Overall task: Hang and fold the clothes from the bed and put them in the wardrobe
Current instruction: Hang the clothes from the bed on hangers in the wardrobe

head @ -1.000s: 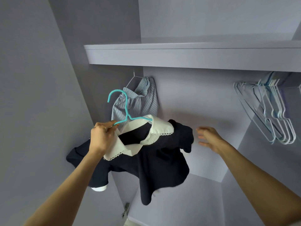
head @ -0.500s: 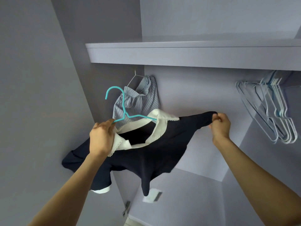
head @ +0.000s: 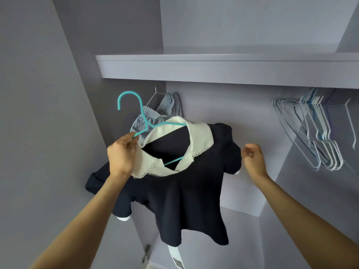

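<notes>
Two hands are raised inside the wardrobe. The left hand (head: pixel 122 156) grips the teal hanger (head: pixel 143 121) at its shoulder, carrying the dark dress (head: pixel 180 195) with its white collar (head: pixel 202 136). The right hand (head: pixel 252 158), which pinched the dress's sleeve half a second ago, has let go and hovers just beside it, fingers curled on nothing. Beyond the left hand hangs a striped garment (head: pixel 165 107); right of the right hand hang the empty hangers (head: pixel 318 133).

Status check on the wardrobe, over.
Left hand grips teal hanger. Right hand curled beside navy dress, grip unclear. Hook not on rail. Striped garment hangs behind.
</notes>
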